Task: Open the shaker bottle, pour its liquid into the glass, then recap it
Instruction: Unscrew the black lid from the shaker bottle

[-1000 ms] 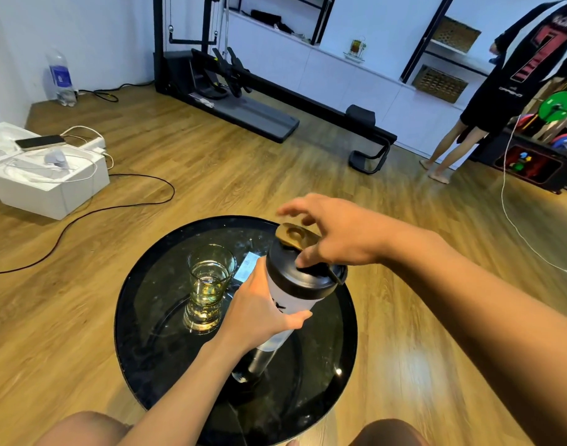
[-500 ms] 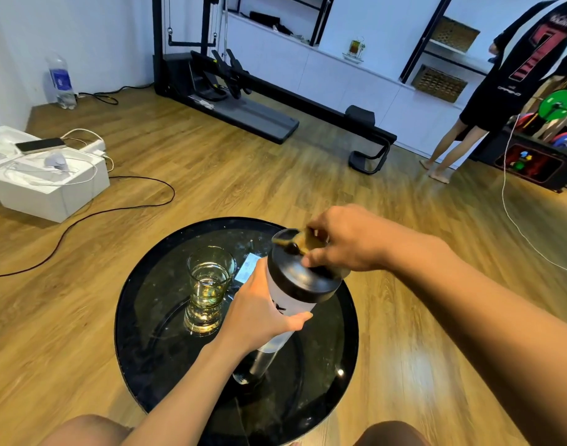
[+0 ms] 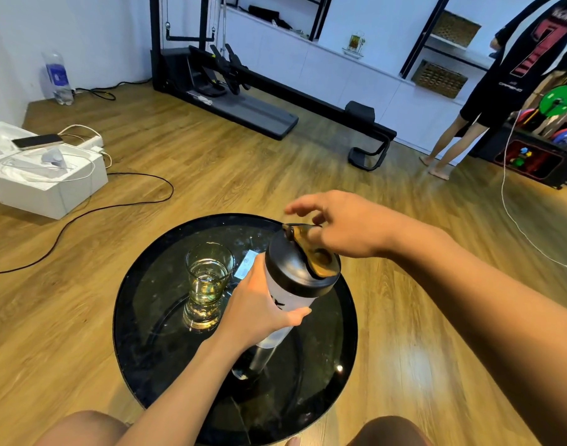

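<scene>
glass (image 3: pixel 208 278) just beside left hand (image 3: pixel 259 304) gripping shaker bottle (image 3: pixel 291 284)

Right hand (image 3: pixel 346 225) lifted, fingers spread; gold flip cap (image 3: pixel 314 252) now uncovered.

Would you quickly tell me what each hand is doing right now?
Left hand: closed around the shaker bottle.
Right hand: fingers loosely open at the gold flip cap.

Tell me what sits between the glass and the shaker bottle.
In the head view, the left hand gripping the shaker bottle fills that gap beside the glass; a small white card lies behind.
</scene>
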### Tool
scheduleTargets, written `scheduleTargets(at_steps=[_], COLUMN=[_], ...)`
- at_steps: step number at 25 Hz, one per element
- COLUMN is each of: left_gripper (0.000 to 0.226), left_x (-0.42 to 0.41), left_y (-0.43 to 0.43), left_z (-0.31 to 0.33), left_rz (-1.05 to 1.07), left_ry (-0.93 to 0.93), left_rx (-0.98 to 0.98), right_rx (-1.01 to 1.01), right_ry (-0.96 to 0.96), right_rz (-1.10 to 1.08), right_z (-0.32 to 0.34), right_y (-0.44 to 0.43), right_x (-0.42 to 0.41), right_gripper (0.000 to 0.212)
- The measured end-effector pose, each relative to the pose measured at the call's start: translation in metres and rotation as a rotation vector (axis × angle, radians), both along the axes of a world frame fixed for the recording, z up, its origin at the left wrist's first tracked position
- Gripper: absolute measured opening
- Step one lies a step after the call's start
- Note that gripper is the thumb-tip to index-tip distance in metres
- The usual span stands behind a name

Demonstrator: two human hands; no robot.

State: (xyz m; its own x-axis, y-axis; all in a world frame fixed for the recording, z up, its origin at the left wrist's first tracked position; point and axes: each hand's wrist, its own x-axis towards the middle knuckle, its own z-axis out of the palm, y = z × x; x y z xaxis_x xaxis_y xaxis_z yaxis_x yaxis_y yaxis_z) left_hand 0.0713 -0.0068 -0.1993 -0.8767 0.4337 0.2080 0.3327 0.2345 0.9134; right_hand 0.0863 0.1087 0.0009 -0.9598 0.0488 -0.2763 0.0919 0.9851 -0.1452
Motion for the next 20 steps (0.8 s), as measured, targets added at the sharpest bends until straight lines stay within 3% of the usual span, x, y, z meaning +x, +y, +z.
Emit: scheduleTargets(at_steps=[4, 7, 9, 10, 11, 13, 14, 16, 18, 20], left_gripper=[0.084, 0.084, 0.085, 0.085, 0.084, 0.083, 0.083, 0.081, 0.081, 0.081], left_x=[0.000, -0.001, -0.002, -0.002, -0.002, -0.002, -0.002, -0.002, -0.002, -0.002], left_y=[0.001, 0.000, 0.001, 0.000, 0.000, 0.000, 0.000, 0.000, 0.000, 0.000], left_z=[0.000, -0.003, -0.004, -0.004, -0.003, -0.003, -0.003, -0.003, -0.003, -0.003], left_rz=[-0.009, -0.002, -0.012, -0.012, -0.014, -0.018, -0.018, -0.012, -0.014, -0.016], left_ry=[-0.014, -0.021, -0.022, -0.026, -0.030, -0.037, -0.043, -0.055, -0.052, -0.032], left_rx=[0.014, 0.020, 0.022, 0.024, 0.026, 0.021, 0.020, 0.027, 0.030, 0.033], right_rx=[0.194, 0.041, -0.005, 0.030, 0.098, 0.249, 0.255, 0.143, -0.013, -0.102], right_ry=[-0.045, -0.065, 0.035, 0.090, 0.116, 0.055, 0.027, -0.052, -0.080, 0.107], right_rz=[-0.070, 0.081, 0.059, 0.021, -0.028, -0.100, -0.088, 0.030, 0.120, 0.071], right_z=[-0.013, 0.003, 0.008, 0.004, -0.002, -0.011, -0.014, -0.008, 0.006, 0.008], right_y=[0.002, 0.003, 0.002, 0.002, 0.003, 0.000, -0.002, -0.003, -0.007, -0.005], right_x=[-0.002, -0.002, -0.001, -0.003, -0.004, -0.003, -0.003, -0.002, 0.005, 0.004], right_gripper=[0.051, 0.042, 0.036, 0.030, 0.038, 0.055, 0.050, 0.031, 0.052, 0.037])
